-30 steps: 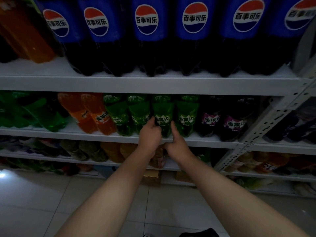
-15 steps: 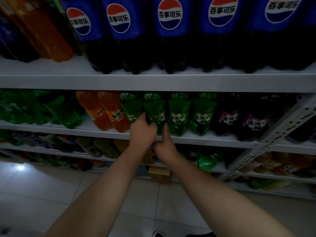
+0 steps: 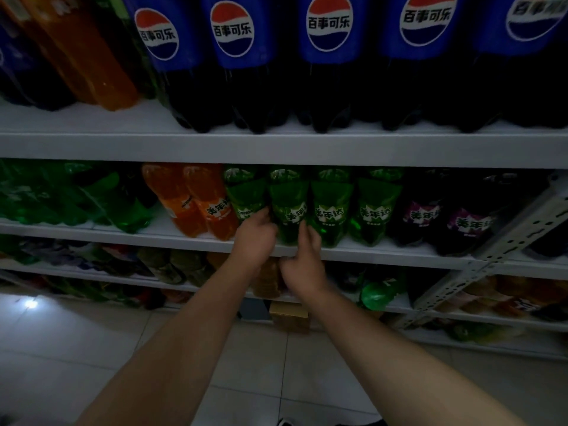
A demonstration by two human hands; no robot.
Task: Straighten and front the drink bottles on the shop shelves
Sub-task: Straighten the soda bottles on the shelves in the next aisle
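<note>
Between left hand (image 3: 255, 241), right hand (image 3: 302, 267) — green bottle (image 3: 289, 207).

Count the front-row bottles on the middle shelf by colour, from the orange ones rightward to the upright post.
Orange bottles: 2
Green bottles: 4
Dark bottles with purple labels: 2
Total: 8
</note>
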